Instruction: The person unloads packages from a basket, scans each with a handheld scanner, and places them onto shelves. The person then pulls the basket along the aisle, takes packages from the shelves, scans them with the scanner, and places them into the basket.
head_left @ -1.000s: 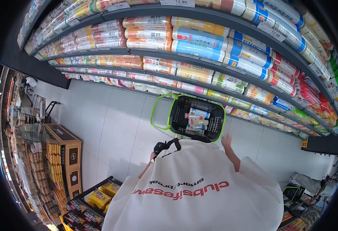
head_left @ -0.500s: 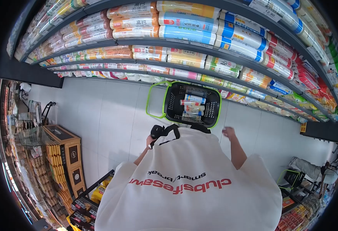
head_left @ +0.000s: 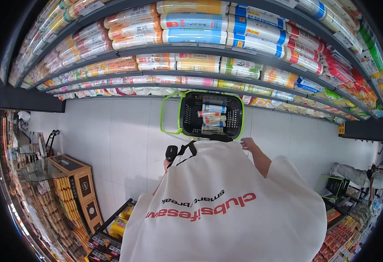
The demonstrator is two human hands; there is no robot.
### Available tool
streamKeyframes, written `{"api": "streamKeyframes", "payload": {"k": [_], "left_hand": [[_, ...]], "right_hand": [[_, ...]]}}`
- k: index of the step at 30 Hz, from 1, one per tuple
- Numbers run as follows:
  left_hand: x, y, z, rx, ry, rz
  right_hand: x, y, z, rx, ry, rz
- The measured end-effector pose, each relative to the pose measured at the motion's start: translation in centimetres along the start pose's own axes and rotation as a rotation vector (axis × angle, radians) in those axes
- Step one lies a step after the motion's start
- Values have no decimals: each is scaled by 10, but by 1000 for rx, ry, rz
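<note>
A black shopping basket (head_left: 233, 118) with a green rim stands on the floor before me, its green handle folded out to the left. Several cylindrical packs (head_left: 214, 108) with white, blue and red wrapping lie inside it. My right hand (head_left: 247, 143) is just below the basket's near right corner, fingers loosely stretched, with nothing visible in them. Largely hidden behind a black device (head_left: 171, 153) with a strap is my left hand (head_left: 165, 165), low at the left of my white shirt (head_left: 226, 179); its fingers do not show.
Shelves (head_left: 178, 47) with rows of wrapped cylindrical packs (head_left: 193, 22) curve across the front. A brown display stand (head_left: 84, 185) with yellow packs is at the left. Behind on the right, another basket (head_left: 336, 185) stands near more goods. Pale floor tiles (head_left: 130, 135) surround the basket.
The view has shifted, so shelves and basket appear a little further left. My right hand has moved left and closer to the basket. The packs in the basket look unchanged.
</note>
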State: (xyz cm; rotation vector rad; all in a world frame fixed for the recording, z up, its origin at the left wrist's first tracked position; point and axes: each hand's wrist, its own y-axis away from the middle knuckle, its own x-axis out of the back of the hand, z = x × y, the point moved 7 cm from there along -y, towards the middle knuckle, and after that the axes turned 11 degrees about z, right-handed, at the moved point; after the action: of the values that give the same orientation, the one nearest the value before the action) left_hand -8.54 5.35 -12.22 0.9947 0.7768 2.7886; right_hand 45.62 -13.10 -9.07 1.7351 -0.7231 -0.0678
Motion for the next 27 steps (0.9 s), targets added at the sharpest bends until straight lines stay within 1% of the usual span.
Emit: {"api": "streamKeyframes", "payload": {"k": [1,2,3,6,8,9,11,14,16,18,20,21,23,26,27], "left_hand": [[3,2,-7,12,-31,0],[5,4,-12,25,-68,-3],[7,9,-14,37,-101,-9],[12,15,-10,45,-169,-27],[11,13,-3,26,-201,-40],[10,11,2,10,-212,-48],[6,5,16,-35,-232,-62],[1,-5,32,-103,-249,-69],[-8,-9,57,-140,-213,-74],[-14,-5,80,-170,-146,-87],[-17,-5,91,-230,-98,-105],[-17,-4,91,-230,-122,-95],[-19,-6,86,-229,-170,-73],[-17,-5,72,-226,-100,-103],[-15,-6,62,-201,-91,-84]], "right_hand": [[3,-13,43,-91,15,3],[15,19,55,-100,146,66],[15,4,87,128,352,-131],[16,-34,165,-53,203,-43],[14,-46,201,-172,97,16],[13,-34,204,-232,43,45],[18,-26,179,-158,-16,20],[23,44,83,-105,30,55],[18,35,55,74,-157,40],[21,50,18,155,-136,99],[18,37,7,173,-193,98],[18,31,7,183,-221,97],[19,32,12,158,-197,104],[21,36,27,112,-153,119],[21,39,38,92,-138,126]]}}
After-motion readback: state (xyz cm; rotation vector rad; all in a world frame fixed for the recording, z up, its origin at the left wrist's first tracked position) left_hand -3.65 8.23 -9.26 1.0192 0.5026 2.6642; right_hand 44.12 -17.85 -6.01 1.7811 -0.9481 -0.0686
